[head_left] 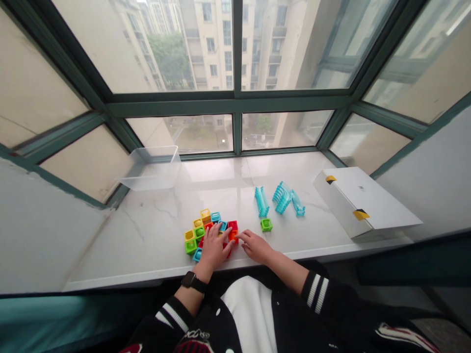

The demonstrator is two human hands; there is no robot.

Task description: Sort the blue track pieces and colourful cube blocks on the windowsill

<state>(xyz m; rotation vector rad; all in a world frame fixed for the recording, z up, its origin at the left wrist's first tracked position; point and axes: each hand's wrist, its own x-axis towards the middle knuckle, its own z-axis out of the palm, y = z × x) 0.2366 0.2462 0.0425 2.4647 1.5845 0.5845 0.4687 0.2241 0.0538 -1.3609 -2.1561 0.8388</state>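
Note:
A cluster of coloured toy blocks (199, 232) in yellow, green, blue and red lies near the front edge of the white sill. My left hand (214, 249) rests across its right part, fingers spread, covering several blocks. Its thumb and forefinger lie beside an orange block (233, 237) and a red block (232, 225) at the cluster's right side. From the right, my right hand (256, 246) reaches in with its forefinger stretched to the orange block's edge; the other fingers are loosely bent. Apart from the cluster sits a single green block (266, 225).
Translucent turquoise track pieces, one straight (261, 201), one curved (282, 197) and one smaller (298, 203), lie behind the green block. A clear plastic bin (156, 183) stands at the back left. At right is a white box (368, 196). Windows (237, 105) border the sill.

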